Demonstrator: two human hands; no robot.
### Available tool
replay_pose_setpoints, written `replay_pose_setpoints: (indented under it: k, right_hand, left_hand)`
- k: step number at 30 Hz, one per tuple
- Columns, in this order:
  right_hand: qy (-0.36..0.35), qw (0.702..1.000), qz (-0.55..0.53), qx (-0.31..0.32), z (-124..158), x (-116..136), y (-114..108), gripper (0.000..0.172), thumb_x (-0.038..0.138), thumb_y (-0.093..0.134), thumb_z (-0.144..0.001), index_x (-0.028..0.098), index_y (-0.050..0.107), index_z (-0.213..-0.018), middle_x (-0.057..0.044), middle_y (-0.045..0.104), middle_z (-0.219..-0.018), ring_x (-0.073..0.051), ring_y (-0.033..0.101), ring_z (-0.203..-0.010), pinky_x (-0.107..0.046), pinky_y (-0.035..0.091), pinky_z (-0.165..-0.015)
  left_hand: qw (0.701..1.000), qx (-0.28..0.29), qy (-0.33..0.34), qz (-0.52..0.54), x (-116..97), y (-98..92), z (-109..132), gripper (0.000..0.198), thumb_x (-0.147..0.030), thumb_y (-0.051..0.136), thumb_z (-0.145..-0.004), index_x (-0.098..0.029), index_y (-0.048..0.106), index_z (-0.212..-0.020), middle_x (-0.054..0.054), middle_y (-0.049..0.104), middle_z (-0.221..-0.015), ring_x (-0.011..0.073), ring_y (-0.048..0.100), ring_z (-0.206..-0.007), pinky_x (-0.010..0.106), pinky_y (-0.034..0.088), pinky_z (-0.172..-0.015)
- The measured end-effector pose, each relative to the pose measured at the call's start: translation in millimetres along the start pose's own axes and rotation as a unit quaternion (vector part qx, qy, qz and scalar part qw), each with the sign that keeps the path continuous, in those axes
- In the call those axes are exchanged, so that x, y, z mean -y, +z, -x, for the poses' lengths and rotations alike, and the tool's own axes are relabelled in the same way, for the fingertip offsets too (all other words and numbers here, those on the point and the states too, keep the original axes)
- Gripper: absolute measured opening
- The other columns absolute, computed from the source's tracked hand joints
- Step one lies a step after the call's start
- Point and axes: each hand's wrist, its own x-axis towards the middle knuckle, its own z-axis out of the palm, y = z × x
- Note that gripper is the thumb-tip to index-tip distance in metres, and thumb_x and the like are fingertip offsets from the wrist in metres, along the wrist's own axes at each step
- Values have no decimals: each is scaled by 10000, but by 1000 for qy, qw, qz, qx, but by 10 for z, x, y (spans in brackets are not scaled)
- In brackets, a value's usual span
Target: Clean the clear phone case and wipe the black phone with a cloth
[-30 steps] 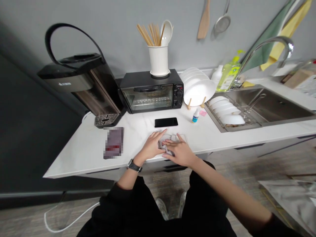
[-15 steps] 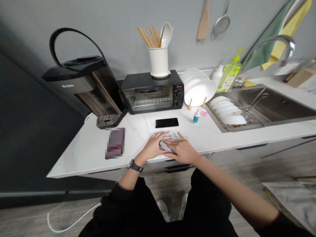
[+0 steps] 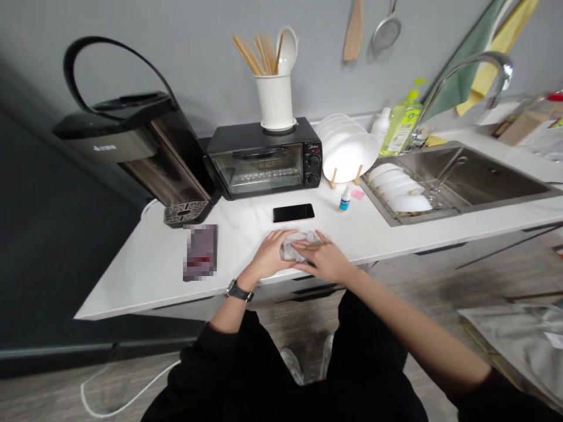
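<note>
Crumpled pale sheet (image 3: 289, 252), just one, is cupped between left hand (image 3: 267, 258) and right hand (image 3: 329, 262). One smartphone (image 3: 294, 213) lies beyond; countertop (image 3: 240, 243) stretches leftward, its front edge beneath both wrists.

- Looks like a kitchen
- Has a toaster oven (image 3: 264, 167) just before twelve o'clock
- Shows a wooden spatula (image 3: 353, 35) at one
- Includes a steel sink (image 3: 488, 176) at three

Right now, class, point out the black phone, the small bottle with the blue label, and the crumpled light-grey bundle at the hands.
Black phone (image 3: 294, 213): head view, middle of its dark upper face.
Small bottle (image 3: 344, 204): head view, on its blue label.
Crumpled light-grey bundle (image 3: 289, 252): head view, on its uncovered folds.
</note>
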Motion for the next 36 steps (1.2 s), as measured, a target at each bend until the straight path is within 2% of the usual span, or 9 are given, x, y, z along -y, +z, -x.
replay_pose_setpoints:
  k: [6, 11, 14, 20, 22, 25, 28, 33, 36]
  right_hand:
    - [40, 998, 35, -24, 627, -211, -225, 427, 439, 538, -1068, 256, 618, -1445, -96, 677, -1420, -278, 658, -1307, -598, 242, -1280]
    - [-3, 1000, -11, -15, 86, 229, 124, 480, 526, 569, -1037, 212, 659, -1390, -131, 667, -1425, -289, 639, -1331, -592, 266, -1273]
    - [-12, 1000, -2, -12, -150, 167, 121, 457, 504, 543, -1057, 200, 662, -1378, -130, 658, -1438, -283, 651, -1315, -603, 258, -1271]
    - [64, 996, 40, -47, 553, -177, -175, 449, 451, 505, -1078, 204, 624, -1433, -130, 675, -1415, -294, 660, -1303, -616, 273, -1261]
    - [49, 998, 30, -41, 545, -75, -133, 460, 497, 529, -1060, 202, 660, -1388, -130, 691, -1395, -302, 662, -1299, -615, 240, -1275]
    - [10, 1000, -8, -25, 167, 158, 59, 480, 554, 555, -1036, 202, 698, -1329, -121, 697, -1390, -294, 653, -1312, -567, 268, -1277]
    - [-1, 1000, -18, -10, -137, 146, 110, 461, 530, 517, -1060, 206, 694, -1335, -110, 693, -1401, -279, 660, -1301, -558, 273, -1275]
    - [37, 998, 36, -20, 339, -214, -186, 442, 448, 492, -1082, 235, 621, -1447, -105, 680, -1418, -287, 656, -1310, -602, 261, -1268]
    - [35, 999, 31, -20, 489, -142, -206, 440, 460, 524, -1066, 243, 641, -1430, -103, 689, -1404, -295, 656, -1309, -598, 276, -1265]
  left_hand:
    - [1000, 16, -1, 17, 0, 66, -52, 1007, -489, 953, -672, -267, 457, -1519, 73, 679, -1287, 327, 587, -1240, 473, 421, -1096]
    - [1000, 22, 18, 3, 8, 19, -19, 895, -388, 917, -738, -259, 479, -1508, 100, 616, -1397, 322, 557, -1276, 451, 430, -1098]
    - [1000, 14, 13, -3, 12, -32, 15, 844, -412, 899, -768, -236, 499, -1490, 114, 621, -1360, 318, 565, -1237, 441, 450, -1070]
    - [1000, 22, 0, -3, 8, 48, -58, 1029, -479, 942, -692, -271, 423, -1556, 73, 671, -1286, 327, 569, -1222, 464, 424, -1082]
    - [1000, 28, 2, -1, 5, 63, -77, 1030, -466, 939, -694, -272, 420, -1562, 73, 669, -1297, 330, 570, -1220, 462, 428, -1075]
    - [1000, 21, 11, -5, 17, 40, -47, 929, -375, 891, -761, -273, 431, -1562, 81, 649, -1321, 322, 564, -1216, 445, 439, -1064]
    - [1000, 11, 11, -9, 35, 7, 9, 866, -377, 864, -797, -264, 455, -1552, 89, 644, -1293, 315, 566, -1186, 430, 444, -1055]
    - [1000, -3, -13, -18, 15, 54, -7, 1002, -510, 905, -737, -281, 412, -1579, 74, 655, -1265, 323, 563, -1189, 443, 435, -1056]
    - [1000, 14, -3, -3, 1, 64, -47, 1045, -508, 916, -723, -290, 385, -1596, 78, 656, -1299, 326, 564, -1219, 462, 408, -1095]
